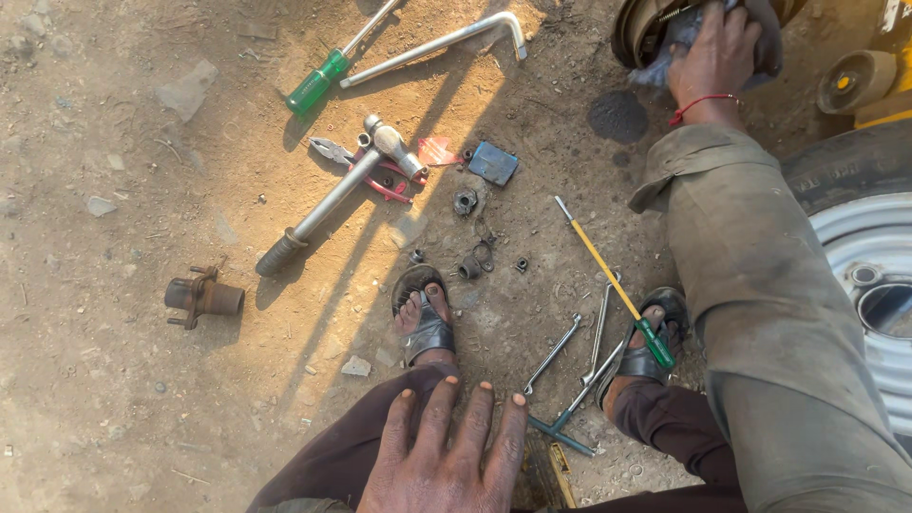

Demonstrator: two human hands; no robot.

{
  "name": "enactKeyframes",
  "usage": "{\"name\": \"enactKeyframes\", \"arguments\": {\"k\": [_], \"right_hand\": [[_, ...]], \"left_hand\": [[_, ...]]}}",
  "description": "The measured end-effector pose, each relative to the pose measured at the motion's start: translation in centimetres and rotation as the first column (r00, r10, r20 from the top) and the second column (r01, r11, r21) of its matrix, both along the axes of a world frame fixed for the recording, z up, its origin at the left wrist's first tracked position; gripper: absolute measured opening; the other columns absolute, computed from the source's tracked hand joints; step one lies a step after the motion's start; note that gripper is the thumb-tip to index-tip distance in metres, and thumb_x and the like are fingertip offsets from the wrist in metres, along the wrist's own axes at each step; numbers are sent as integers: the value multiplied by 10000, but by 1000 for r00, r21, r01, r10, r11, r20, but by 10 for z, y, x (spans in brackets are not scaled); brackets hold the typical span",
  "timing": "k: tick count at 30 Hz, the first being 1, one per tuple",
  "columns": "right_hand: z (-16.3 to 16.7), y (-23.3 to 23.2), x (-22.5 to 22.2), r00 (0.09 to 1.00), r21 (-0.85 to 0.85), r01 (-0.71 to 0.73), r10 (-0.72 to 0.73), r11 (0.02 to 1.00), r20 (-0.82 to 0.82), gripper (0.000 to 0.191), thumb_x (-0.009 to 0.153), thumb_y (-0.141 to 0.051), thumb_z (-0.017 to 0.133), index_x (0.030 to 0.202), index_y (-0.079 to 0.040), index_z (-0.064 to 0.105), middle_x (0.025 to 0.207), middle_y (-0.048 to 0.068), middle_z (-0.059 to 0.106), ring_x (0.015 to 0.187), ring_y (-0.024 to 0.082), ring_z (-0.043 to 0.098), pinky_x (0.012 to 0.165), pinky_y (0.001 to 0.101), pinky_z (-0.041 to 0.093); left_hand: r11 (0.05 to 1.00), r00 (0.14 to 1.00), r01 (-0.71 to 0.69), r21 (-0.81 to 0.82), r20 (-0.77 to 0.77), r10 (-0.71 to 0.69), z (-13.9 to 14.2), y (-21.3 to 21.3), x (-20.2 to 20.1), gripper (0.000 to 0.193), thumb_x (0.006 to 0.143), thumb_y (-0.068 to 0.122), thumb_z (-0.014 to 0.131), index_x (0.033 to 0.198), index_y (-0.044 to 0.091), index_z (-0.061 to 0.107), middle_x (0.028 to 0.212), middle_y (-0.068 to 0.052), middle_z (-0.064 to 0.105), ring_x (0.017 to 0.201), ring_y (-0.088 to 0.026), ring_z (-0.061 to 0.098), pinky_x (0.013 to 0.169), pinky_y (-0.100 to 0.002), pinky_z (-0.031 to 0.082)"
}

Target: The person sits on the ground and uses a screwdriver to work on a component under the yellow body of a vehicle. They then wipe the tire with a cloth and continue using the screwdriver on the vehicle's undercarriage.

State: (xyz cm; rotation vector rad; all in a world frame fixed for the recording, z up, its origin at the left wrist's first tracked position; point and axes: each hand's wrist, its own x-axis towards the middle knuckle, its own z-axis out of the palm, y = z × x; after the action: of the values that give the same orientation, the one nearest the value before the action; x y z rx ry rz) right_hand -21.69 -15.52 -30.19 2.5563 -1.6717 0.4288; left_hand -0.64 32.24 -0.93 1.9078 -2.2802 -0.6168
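Note:
My left hand (pixel 442 456) rests flat on my knee at the bottom centre, fingers spread and holding nothing. My right arm in an olive sleeve reaches to the top right. There my right hand (pixel 714 52), with a red thread at the wrist, presses a grey-blue cloth (pixel 670 47) against a round metal hub (pixel 635 28). The fingers grip the cloth. My sandalled feet (pixel 423 318) stand on the dirt ground among scattered tools.
On the dirt lie a hammer (pixel 342 185), red-handled pliers (pixel 380 176), a green-handled screwdriver (pixel 318 81), an L-shaped wrench (pixel 446 40), a yellow-shafted screwdriver (pixel 613 285), spanners (pixel 556 351), loose nuts (pixel 465 201) and a rusty hub part (pixel 202 296). A tyre with white rim (pixel 869 256) stands right.

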Motion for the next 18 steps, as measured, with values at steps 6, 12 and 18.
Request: {"name": "enactKeyframes", "arguments": {"k": [6, 12, 18], "right_hand": [[21, -24, 17, 950, 237, 305, -275, 923, -150, 479, 799, -238, 780, 1209, -12, 677, 1209, 307, 655, 1115, 482, 638, 948, 523, 532], [39, -19, -5, 966, 737, 252, -206, 627, -156, 601, 753, -417, 836, 1132, 38, 735, 1160, 314, 704, 1092, 437, 690, 931, 489, 530], [51, 14, -38, 972, 488, 226, -159, 843, -175, 550, 841, -378, 826, 1190, 38, 739, 1123, 310, 704, 1075, 461, 688, 929, 525, 536]], "left_hand": [[999, 1000, -13, -48, 9, 14, -16, 2, -4, 448, 926, 321, 516, 1312, 145, 659, 1191, -194, 699, 1120, -435, 655, 858, -744, 464], [997, 1000, -4, -79, 10, 5, -16, 2, -4, 419, 959, 311, 509, 1306, 131, 660, 1188, -214, 699, 1120, -433, 654, 863, -738, 461], [1000, 999, 7, -11, -49, -7, -11, 4, -7, 405, 962, 294, 509, 1293, 112, 658, 1165, -242, 690, 1139, -443, 650, 885, -764, 443]]}}
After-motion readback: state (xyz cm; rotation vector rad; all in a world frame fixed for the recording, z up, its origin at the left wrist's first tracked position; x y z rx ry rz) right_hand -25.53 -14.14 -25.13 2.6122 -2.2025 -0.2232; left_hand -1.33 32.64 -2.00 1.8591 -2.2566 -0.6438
